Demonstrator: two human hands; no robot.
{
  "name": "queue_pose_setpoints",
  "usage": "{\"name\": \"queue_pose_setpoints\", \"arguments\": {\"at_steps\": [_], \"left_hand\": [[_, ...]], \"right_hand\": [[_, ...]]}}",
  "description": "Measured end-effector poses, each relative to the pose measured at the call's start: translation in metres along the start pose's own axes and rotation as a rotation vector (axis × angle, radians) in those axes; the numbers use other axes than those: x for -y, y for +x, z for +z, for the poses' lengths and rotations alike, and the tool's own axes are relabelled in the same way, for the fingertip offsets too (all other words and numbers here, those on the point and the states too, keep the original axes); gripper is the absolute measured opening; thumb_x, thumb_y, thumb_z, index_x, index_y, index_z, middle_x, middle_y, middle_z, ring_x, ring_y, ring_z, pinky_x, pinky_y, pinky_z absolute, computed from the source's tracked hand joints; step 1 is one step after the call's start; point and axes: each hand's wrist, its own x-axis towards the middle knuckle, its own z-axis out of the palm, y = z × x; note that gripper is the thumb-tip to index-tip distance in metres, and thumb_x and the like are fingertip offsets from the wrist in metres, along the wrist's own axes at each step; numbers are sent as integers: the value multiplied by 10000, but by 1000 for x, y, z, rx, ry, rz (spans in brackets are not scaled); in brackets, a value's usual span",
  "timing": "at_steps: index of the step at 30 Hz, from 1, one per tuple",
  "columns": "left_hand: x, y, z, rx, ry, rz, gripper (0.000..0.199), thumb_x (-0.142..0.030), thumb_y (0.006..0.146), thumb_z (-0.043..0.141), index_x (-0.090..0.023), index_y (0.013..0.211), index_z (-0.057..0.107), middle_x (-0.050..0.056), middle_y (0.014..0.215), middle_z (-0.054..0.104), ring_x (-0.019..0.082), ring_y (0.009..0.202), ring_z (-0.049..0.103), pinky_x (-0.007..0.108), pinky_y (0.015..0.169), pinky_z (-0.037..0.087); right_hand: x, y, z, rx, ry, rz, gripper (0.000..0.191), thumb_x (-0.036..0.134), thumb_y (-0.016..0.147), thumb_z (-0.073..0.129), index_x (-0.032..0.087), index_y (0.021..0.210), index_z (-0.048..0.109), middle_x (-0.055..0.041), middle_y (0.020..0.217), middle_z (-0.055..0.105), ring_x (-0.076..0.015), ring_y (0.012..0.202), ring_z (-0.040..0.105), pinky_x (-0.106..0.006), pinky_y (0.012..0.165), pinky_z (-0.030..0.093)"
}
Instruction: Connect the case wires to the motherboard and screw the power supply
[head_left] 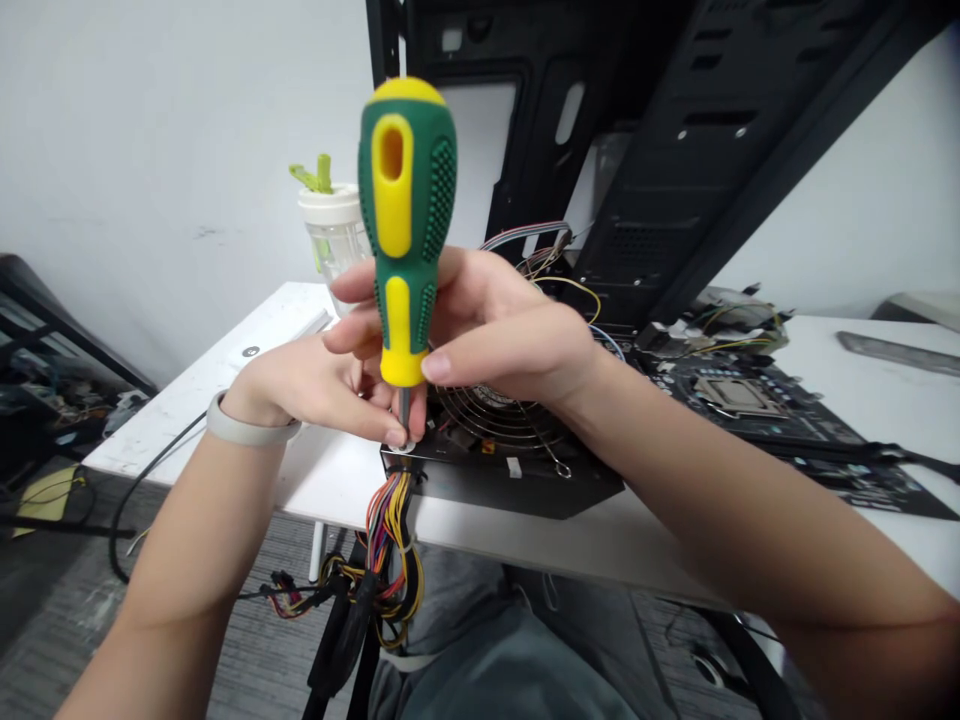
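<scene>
- Head view: our right hand (499, 345) wraps closed around the handle of a green-and-yellow screwdriver (407, 230), which stands upright.
- Our left hand (311, 390), a pale wristband (251, 427) on its wrist, comes in from the other side; its fingertips (390, 435) pinch the lower shaft, and they hide the tip.
- The shaft meets the near corner of a black computer power supply (499, 490), which lies on the white bench (862, 430) with its wire fan grille (495, 420) facing up.
- A bundle of coloured wires (391, 530) hangs from the power supply over the bench edge.
- To our right, a motherboard (750, 400) lies flat on the bench.
- Behind our hands stands a black computer case (637, 150), and beyond our left hand, a plastic cup with a white lid (334, 240).
</scene>
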Motion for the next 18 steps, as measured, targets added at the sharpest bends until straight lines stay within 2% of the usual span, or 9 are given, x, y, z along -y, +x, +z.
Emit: {"name": "queue_pose_setpoints", "arguments": {"at_steps": [5, 8, 13, 18], "left_hand": [[-2, 0, -2, -42, 3, -20, 100, -202, 750, 676, -110, 787, 683, 32, 657, 660, 94, 561, 571, 161, 528, 498], [-2, 0, -3, -12, 11, -39, 123, -221, 758, 660, -109, 797, 693, 32, 614, 649, 103, 543, 567, 170, 514, 490], [0, 1, -1, 70, -84, -49, 125, -197, 772, 609, -116, 836, 681, 41, 700, 697, 76, 451, 531, 159, 421, 438], [0, 3, -1, 83, -68, -44, 116, -209, 785, 625, -111, 823, 674, 58, 743, 711, 94, 540, 594, 159, 498, 497]], "right_hand": [[-2, 0, -2, -6, -224, -50, 461, 214, 769, 562, 86, 1197, 448, -19, 1044, 610, -95, 896, 631, -188, 744, 528], [-2, 1, 0, -55, -366, -59, 389, 278, 772, 614, 98, 1098, 499, 0, 994, 606, -110, 930, 623, -178, 737, 530], [4, 1, 9, -137, -571, -51, 382, 345, 744, 637, 122, 1028, 514, 43, 959, 580, -123, 940, 615, -175, 739, 502], [9, -1, 15, -193, -640, -51, 313, 319, 745, 612, 117, 967, 525, 69, 815, 540, -93, 817, 616, -155, 664, 493]]}}
